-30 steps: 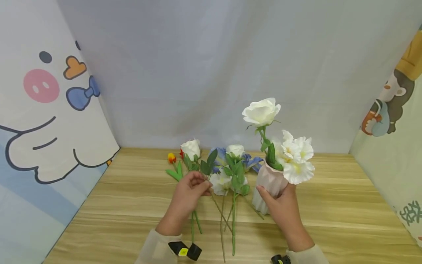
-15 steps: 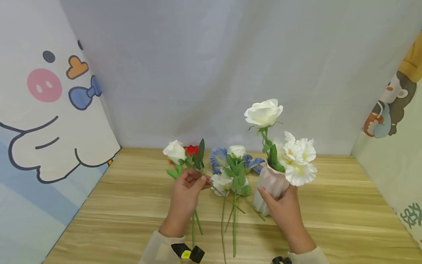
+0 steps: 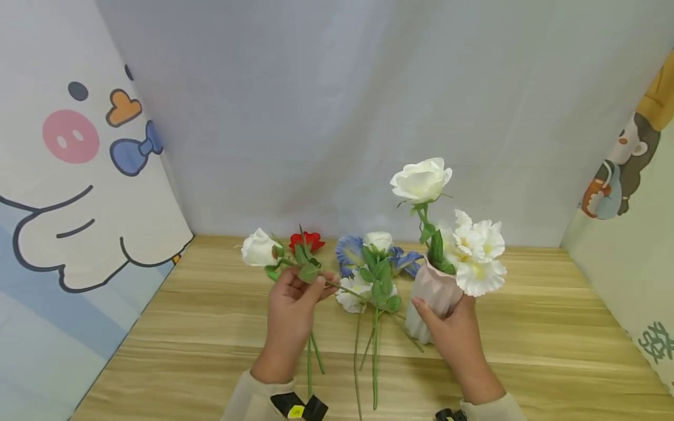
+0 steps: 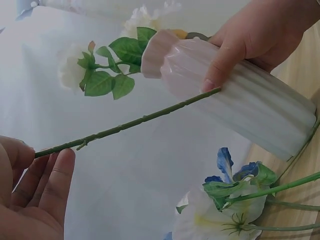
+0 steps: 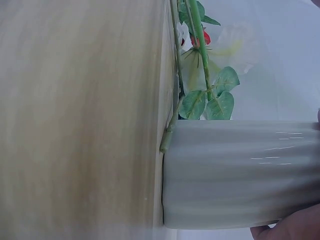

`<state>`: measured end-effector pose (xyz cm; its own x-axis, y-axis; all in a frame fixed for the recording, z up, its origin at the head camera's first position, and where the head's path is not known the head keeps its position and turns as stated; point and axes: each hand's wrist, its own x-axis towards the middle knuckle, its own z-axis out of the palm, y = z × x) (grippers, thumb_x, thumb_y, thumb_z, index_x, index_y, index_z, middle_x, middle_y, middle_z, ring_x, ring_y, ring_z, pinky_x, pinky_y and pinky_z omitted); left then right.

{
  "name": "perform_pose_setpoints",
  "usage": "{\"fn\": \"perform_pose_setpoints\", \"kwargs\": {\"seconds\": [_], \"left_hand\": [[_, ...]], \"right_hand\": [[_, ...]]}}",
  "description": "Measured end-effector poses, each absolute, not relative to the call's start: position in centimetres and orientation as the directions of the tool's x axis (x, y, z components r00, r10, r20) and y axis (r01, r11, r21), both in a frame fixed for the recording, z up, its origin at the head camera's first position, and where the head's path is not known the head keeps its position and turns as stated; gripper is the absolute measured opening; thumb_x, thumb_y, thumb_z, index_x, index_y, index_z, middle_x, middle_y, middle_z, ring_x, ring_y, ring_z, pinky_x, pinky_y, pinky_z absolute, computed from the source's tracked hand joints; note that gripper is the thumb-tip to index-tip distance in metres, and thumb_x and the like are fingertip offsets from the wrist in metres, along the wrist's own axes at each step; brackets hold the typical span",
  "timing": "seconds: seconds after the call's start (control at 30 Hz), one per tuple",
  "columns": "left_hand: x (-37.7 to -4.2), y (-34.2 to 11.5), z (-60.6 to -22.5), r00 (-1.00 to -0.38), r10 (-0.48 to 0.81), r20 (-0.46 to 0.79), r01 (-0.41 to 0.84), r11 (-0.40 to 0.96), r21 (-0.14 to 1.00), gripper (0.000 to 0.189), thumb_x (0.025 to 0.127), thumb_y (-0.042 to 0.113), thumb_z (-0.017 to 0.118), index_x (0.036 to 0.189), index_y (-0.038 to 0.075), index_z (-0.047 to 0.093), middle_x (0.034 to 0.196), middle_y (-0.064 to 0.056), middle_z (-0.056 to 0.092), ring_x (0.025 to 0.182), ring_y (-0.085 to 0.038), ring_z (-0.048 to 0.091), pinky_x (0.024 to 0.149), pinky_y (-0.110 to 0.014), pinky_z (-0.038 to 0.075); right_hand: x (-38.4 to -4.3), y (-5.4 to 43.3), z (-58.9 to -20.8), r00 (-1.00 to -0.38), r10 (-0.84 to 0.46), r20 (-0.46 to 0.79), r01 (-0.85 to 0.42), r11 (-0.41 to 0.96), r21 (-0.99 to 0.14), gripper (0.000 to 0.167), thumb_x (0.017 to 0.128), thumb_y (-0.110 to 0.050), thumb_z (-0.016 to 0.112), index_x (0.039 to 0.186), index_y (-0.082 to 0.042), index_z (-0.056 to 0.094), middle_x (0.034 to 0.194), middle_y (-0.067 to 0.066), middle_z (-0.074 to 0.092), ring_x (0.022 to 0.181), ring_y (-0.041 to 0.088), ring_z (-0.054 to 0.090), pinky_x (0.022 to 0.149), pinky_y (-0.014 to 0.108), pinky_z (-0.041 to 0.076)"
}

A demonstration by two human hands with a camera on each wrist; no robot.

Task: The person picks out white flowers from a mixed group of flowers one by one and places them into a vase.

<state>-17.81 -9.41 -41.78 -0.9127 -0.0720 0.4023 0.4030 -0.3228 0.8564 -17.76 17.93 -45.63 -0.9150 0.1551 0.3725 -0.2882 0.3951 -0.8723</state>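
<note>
My left hand pinches the green stem of a white rose, whose bloom points left. In the left wrist view, the stem slants from those fingertips, its free end overlapping the vase near my right thumb. A pale pink-white fluted vase is gripped round its side by my right hand. Its base sits at the tabletop in the right wrist view. Out of the vase rise a tall open white rose and a ruffled white flower leaning right. My right fingers are mostly hidden behind the vase.
Between the hands lie another white rose, a blue flower, a white flower and several stems on the wooden table. A red flower lies behind my left hand. Fabric panels stand around the table.
The white rose in my left hand has swung left and tilted from upright toward level, uncovering the red flower. The vase and right hand have stayed nearly still.
</note>
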Motion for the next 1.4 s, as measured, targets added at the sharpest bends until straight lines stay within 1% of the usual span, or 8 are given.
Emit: {"fn": "perform_pose_setpoints", "kwargs": {"seconds": [0.2, 0.3, 0.47, 0.7, 0.87, 1.1, 1.23, 1.4], "left_hand": [[-17.5, -9.2, -41.5, -0.901, -0.049, 0.432, 0.422, -0.338, 0.842, 0.016, 0.100, -0.009, 0.059, 0.114, -0.001, 0.057, 0.104, -0.015, 0.071, 0.100, -0.026, 0.073, 0.090, -0.046, 0.059], [-17.4, -9.1, -41.4, -0.892, -0.040, 0.450, 0.440, -0.302, 0.846, 0.014, 0.099, -0.010, 0.060, 0.111, -0.003, 0.057, 0.105, -0.012, 0.072, 0.101, -0.025, 0.073, 0.090, -0.046, 0.059], [-17.2, -9.0, -41.1, -0.858, -0.042, 0.513, 0.507, -0.235, 0.829, 0.012, 0.098, -0.008, 0.064, 0.106, -0.011, 0.055, 0.104, -0.012, 0.074, 0.104, -0.025, 0.072, 0.090, -0.046, 0.059], [-16.7, -8.5, -40.5, -0.803, -0.045, 0.594, 0.582, -0.272, 0.766, 0.012, 0.100, -0.006, 0.062, 0.108, -0.014, 0.057, 0.106, -0.012, 0.075, 0.105, -0.027, 0.071, 0.088, -0.048, 0.059], [-16.0, -8.1, -40.0, -0.811, -0.042, 0.583, 0.573, -0.258, 0.778, 0.014, 0.102, 0.000, 0.063, 0.112, -0.009, 0.062, 0.109, -0.014, 0.074, 0.106, -0.029, 0.071, 0.090, -0.048, 0.059], [-15.5, -7.9, -39.7, -0.806, -0.064, 0.589, 0.588, -0.207, 0.782, 0.014, 0.099, -0.006, 0.062, 0.113, -0.010, 0.063, 0.109, -0.015, 0.075, 0.103, -0.025, 0.072, 0.089, -0.046, 0.059], [-15.5, -7.8, -39.5, -0.779, -0.069, 0.623, 0.619, -0.245, 0.746, 0.015, 0.099, -0.009, 0.061, 0.114, -0.013, 0.061, 0.109, -0.013, 0.075, 0.104, -0.026, 0.072, 0.090, -0.046, 0.059], [-15.2, -7.8, -39.2, -0.761, -0.069, 0.645, 0.632, -0.298, 0.715, 0.017, 0.100, -0.008, 0.061, 0.115, -0.015, 0.059, 0.111, -0.012, 0.074, 0.106, -0.029, 0.071, 0.091, -0.049, 0.058]], "right_hand": [[-17.7, 17.9, -45.7, -0.922, 0.170, 0.348, -0.262, 0.389, -0.883, 0.082, 0.091, -0.019, 0.082, 0.153, -0.011, 0.030, 0.128, 0.011, 0.054, 0.109, 0.020, 0.056, 0.092, 0.035, 0.049], [-17.7, 17.8, -45.7, -0.924, 0.170, 0.344, -0.257, 0.392, -0.883, 0.082, 0.091, -0.020, 0.082, 0.153, -0.011, 0.029, 0.128, 0.012, 0.054, 0.110, 0.021, 0.056, 0.092, 0.036, 0.049], [-17.7, 17.9, -45.6, -0.924, 0.163, 0.347, -0.263, 0.389, -0.883, 0.085, 0.091, -0.019, 0.082, 0.155, -0.012, 0.027, 0.131, 0.012, 0.052, 0.111, 0.022, 0.055, 0.094, 0.041, 0.048], [-17.6, 17.8, -45.6, -0.925, 0.150, 0.349, -0.269, 0.390, -0.880, 0.089, 0.093, -0.020, 0.081, 0.158, -0.015, 0.021, 0.134, 0.012, 0.050, 0.114, 0.023, 0.055, 0.095, 0.044, 0.047], [-17.6, 17.9, -45.7, -0.923, 0.148, 0.355, -0.275, 0.391, -0.878, 0.086, 0.093, -0.019, 0.080, 0.157, -0.016, 0.023, 0.131, 0.011, 0.052, 0.112, 0.023, 0.056, 0.093, 0.041, 0.049], [-17.7, 17.9, -45.7, -0.917, 0.149, 0.371, -0.290, 0.393, -0.873, 0.087, 0.092, -0.020, 0.081, 0.157, -0.020, 0.023, 0.128, 0.008, 0.054, 0.108, 0.018, 0.057, 0.090, 0.032, 0.050], [-17.7, 17.9, -45.6, -0.916, 0.149, 0.373, -0.294, 0.385, -0.875, 0.087, 0.092, -0.020, 0.081, 0.157, -0.020, 0.024, 0.128, 0.007, 0.054, 0.109, 0.018, 0.057, 0.091, 0.033, 0.050], [-17.7, 17.9, -45.7, -0.923, 0.155, 0.353, -0.273, 0.383, -0.882, 0.087, 0.091, -0.021, 0.082, 0.156, -0.015, 0.024, 0.130, 0.010, 0.053, 0.111, 0.020, 0.056, 0.092, 0.037, 0.049]]}}
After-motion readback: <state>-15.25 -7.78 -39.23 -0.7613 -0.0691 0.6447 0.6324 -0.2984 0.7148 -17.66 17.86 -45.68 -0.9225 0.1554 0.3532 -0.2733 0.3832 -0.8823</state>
